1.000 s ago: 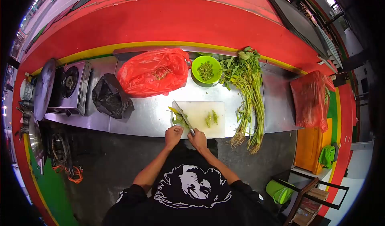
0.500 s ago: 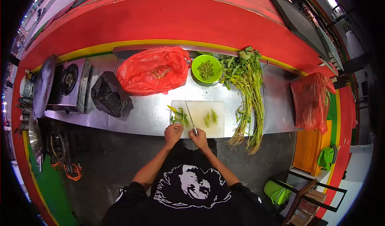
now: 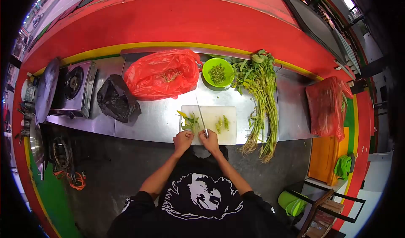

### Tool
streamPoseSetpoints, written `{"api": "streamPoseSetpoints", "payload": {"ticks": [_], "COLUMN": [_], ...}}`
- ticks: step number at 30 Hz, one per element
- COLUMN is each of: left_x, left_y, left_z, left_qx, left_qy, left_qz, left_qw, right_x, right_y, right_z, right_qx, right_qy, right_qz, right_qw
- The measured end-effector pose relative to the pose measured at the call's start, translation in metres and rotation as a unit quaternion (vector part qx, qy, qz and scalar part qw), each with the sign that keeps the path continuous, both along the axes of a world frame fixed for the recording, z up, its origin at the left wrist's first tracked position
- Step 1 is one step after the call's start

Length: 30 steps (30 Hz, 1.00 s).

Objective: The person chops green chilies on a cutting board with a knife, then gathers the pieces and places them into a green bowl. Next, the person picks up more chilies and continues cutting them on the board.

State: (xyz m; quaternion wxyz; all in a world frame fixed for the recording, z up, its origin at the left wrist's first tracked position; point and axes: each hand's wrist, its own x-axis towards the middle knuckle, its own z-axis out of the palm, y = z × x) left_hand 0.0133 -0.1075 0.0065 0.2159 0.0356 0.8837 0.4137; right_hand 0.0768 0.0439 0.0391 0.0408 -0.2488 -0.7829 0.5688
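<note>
The big metal surface [image 3: 147, 126] has lots on it. All spots here go by the white board [image 3: 213, 111], near the middle of its near edge. Past the board, a bit L, is a big red bag [image 3: 158, 77] w/ thin stringy bits in it. Just R of the board is a tall bunch of greens [image 3: 266, 100], roots toward the person. Farther L of the board sits a black bag [image 3: 116, 98]. Past the board, a bit R, is a green bowl [image 3: 230, 70] w/ small cut bits.

At the board's near edge are 2 hands, close tog. R hand [image 3: 209, 141] has its fingers wrapped round the knife [image 3: 201, 116] handle. The blade points away & its tip pokes past the board's far edge. L hand [image 3: 183, 141] is by the near L corner, fingers bent in; can't tell if they pinch a stem. The loose leaves [image 3: 190, 123] lie on the board's L part, right by the L fingers. 2 tiny green piles [image 3: 222, 124] sit on its R part.

What could go wrong: L fingers could get cut b/c the knife is so near. Leaves could slip off the L edge b/c they lie close to it. The piles could get mixed up or spill if the R hand bumps them.
</note>
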Motion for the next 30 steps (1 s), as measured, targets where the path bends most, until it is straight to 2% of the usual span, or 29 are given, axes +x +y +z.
{"api": "streamPoseSetpoints", "payload": {"ticks": [2, 5, 8, 15, 21, 27, 30], "left_x": [0.000, 0.000, 0.001, 0.002, 0.002, 0.003, 0.004], "left_y": [0.000, -0.001, -0.003, -0.003, -0.004, -0.006, -0.004], "left_z": [0.002, -0.004, -0.011, -0.014, -0.016, -0.015, -0.016], "left_qx": [0.003, 0.004, 0.017, 0.025, 0.024, 0.043, 0.025], "left_qy": [0.012, 0.016, 0.017, 0.031, 0.027, 0.036, 0.022], "left_qz": [-0.002, -0.002, -0.009, -0.011, -0.029, -0.028, -0.014], "left_qw": [1.000, 1.000, 1.000, 0.999, 0.999, 0.998, 0.999], "right_x": [0.003, 0.006, 0.009, 0.013, 0.014, 0.008, 0.006], "right_y": [-0.001, -0.003, -0.005, -0.005, -0.010, -0.016, -0.017], "right_z": [-0.012, -0.018, -0.029, -0.032, -0.024, -0.023, -0.030], "right_qx": [0.033, 0.067, 0.083, 0.064, 0.077, 0.117, 0.183], "right_qy": [0.007, -0.045, -0.018, -0.008, -0.045, -0.081, -0.062], "right_qz": [0.020, 0.045, 0.040, 0.019, 0.009, 0.020, 0.030], "right_qw": [0.999, 0.996, 0.996, 0.998, 0.996, 0.990, 0.981]}}
